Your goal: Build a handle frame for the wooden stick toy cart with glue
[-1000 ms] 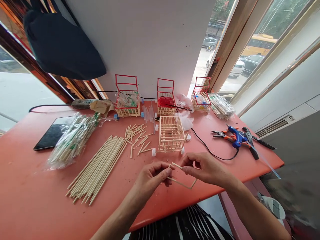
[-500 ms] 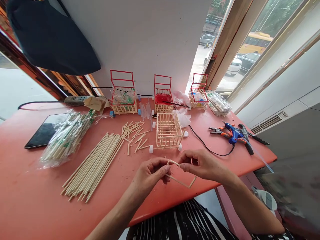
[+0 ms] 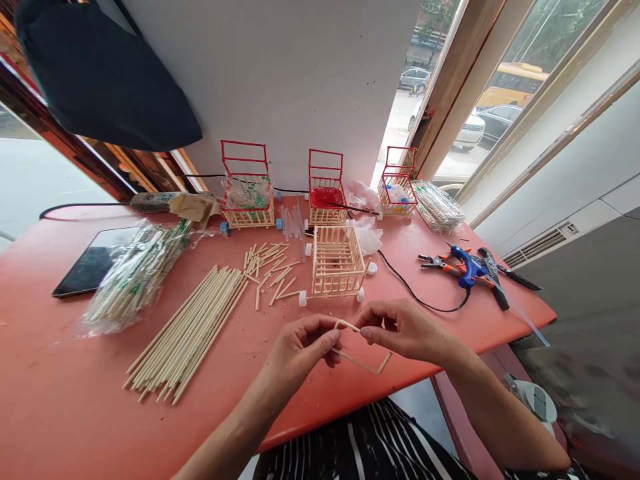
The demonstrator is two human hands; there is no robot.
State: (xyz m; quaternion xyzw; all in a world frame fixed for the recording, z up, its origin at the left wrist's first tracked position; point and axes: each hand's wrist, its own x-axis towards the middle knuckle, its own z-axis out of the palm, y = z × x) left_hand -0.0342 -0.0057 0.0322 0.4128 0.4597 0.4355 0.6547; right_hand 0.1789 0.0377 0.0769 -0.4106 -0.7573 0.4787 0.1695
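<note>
Above the table's front edge, my left hand (image 3: 311, 343) pinches a thin wooden stick frame (image 3: 361, 365), an open shape with a short upright piece at its right end. My right hand (image 3: 395, 327) is closed on a short wooden stick (image 3: 350, 326), whose left end meets the frame's corner at my left fingertips. Just beyond my hands stands a small cart of wooden sticks (image 3: 337, 267) on white cap wheels. Short cut sticks (image 3: 273, 267) lie scattered to its left, beside a pile of long sticks (image 3: 187, 333).
On the red table (image 3: 60, 373) lie a blue glue gun (image 3: 470, 267), pliers (image 3: 435, 263), bagged chopsticks (image 3: 137, 277) and a dark tablet (image 3: 85, 270). Three carts with red handles, one a left cart (image 3: 249, 217), stand along the wall. A black cord (image 3: 410, 290) crosses the right side.
The hands and the stick pieces stay almost still, keeping the same hold. The view shifts very slightly.
</note>
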